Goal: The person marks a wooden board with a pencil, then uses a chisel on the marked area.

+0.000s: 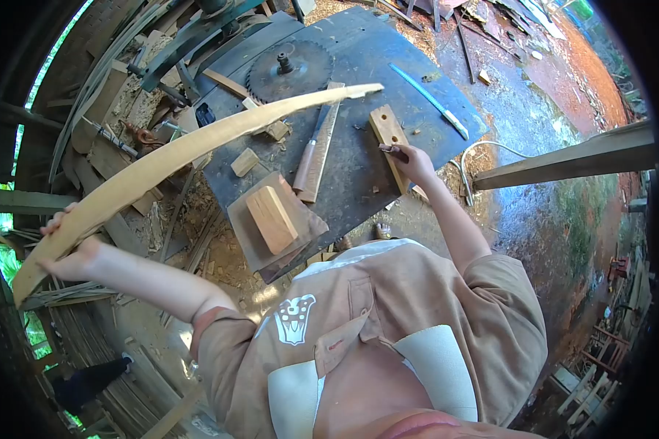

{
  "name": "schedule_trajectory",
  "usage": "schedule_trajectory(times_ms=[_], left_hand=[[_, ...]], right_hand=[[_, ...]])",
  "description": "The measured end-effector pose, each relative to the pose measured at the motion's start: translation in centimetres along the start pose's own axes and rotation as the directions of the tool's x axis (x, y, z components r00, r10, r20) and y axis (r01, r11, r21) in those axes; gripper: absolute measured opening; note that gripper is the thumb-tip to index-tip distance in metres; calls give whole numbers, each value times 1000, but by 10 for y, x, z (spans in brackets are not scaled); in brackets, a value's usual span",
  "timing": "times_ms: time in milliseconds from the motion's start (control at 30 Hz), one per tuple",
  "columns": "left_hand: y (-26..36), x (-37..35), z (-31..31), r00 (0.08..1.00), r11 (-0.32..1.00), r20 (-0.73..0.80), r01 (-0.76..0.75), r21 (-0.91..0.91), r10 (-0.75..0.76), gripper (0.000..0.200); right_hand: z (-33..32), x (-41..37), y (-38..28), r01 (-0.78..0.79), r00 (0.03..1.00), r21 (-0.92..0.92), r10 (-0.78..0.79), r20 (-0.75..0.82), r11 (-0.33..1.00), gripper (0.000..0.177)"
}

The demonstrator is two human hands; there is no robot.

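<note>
A pale yellow curved plank (154,168) contrasts with a blue-grey tabletop (366,44), a dark grey circular saw blade (307,67), a bright blue strip (423,94) with a white end, a honey-brown wood block (271,219) and a brown shirt (447,285) with a white emblem (293,322)

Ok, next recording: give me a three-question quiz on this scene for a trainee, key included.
1. Fill in: the wooden block nearest the right hand shows two dark round ____.
2. True or false: the left hand is holding the toothed circular blade.
3. The narrow strip lying on the tabletop beyond the block is mostly: A red, B blue, C yellow.

Key: 1. holes; 2. false, it holds the long curved wooden piece; 3. B.
</note>
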State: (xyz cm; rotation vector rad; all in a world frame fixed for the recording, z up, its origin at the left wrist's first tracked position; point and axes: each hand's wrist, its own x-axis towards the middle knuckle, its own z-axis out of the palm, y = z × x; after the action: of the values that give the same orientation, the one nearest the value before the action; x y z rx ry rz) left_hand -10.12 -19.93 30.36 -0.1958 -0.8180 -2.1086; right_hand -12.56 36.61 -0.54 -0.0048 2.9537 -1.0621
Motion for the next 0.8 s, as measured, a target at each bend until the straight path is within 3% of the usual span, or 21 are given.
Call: schedule_trajectory(times_ms=[67, 167, 200, 233, 300, 333, 367, 400, 433, 500, 567, 600, 667, 700, 733, 767, 800], left_hand=[[13, 5, 19, 993, 996, 121, -9, 90, -2, 52], [16, 22, 33, 993, 994, 113, 3, 113, -16, 52], [30, 57, 14, 982, 991, 170, 64, 121, -84, 63], [33, 67, 28, 981, 991, 175, 66, 120, -87, 63], [41, 89, 79, 975, 964, 211, 18, 266, -76, 83], [-6, 3, 142, 975, 963, 211, 15, 270, -74, 83], [-38, -39, 180, 896, 649, 287, -443, 618, 338, 99], [-65, -60, 173, 926, 750, 295, -366, 551, 235, 101], [-94, -81, 150, 941, 834, 310, -279, 476, 138, 103], [-145, -118, 116, 968, 964, 240, 5, 265, -71, 114], [-167, -121, 58, 822, 968, 549, 235, -84, -152, 97], [-170, -128, 60, 825, 968, 542, 237, -78, -158, 97], [-179, -146, 71, 936, 974, 294, 219, -52, -195, 70], [-179, -149, 76, 937, 975, 292, 216, -52, -192, 70], [-175, -154, 79, 950, 978, 244, 207, -14, -197, 63], [-172, -160, 81, 960, 979, 194, 201, 25, -202, 56], [-171, -166, 81, 960, 979, 192, 202, 28, -203, 56]], right_hand=[[-4, 0, 0, -10, 1000, 15, 10, 27, 1000, 33], [-3, 0, 9, -3, 1000, 84, 1, 27, 996, 32], [-4, -1, 11, -6, 1000, 87, 4, 26, 996, 32], [-4, -1, 12, 36, 999, 79, -36, 2, 996, 32], [-7, 1, 16, 78, 997, 71, -77, -18, 994, 32], [-8, 4, 17, 46, 999, 115, -46, 5, 992, 31], [-9, 2, 20, 10, 999, 153, -16, 40, 988, 30], [-7, 2, 24, 16, 998, 146, -24, 54, 989, 30], [-2, 4, 29, -39, 998, 238, 48, -32, 970, 28], [4, 10, 30, -83, 984, 357, 133, -117, 930, 26], [1, 9, 30, -44, 958, 463, 168, -231, 885, 23], [-12, 8, 22, -73, 959, 455, 188, -212, 887, 20], [-19, 14, 18, -42, 954, 512, 186, -234, 858, 19], [-21, 20, 19, -5, 946, 569, 189, -265, 823, 19], [-24, 28, 21, -111, 948, 521, 248, -201, 846, 17], [-25, 33, 21, -115, 949, 521, 249, -195, 846, 17], [-31, 39, 11, -50, 942, 547, 221, -252, 836, 16]])
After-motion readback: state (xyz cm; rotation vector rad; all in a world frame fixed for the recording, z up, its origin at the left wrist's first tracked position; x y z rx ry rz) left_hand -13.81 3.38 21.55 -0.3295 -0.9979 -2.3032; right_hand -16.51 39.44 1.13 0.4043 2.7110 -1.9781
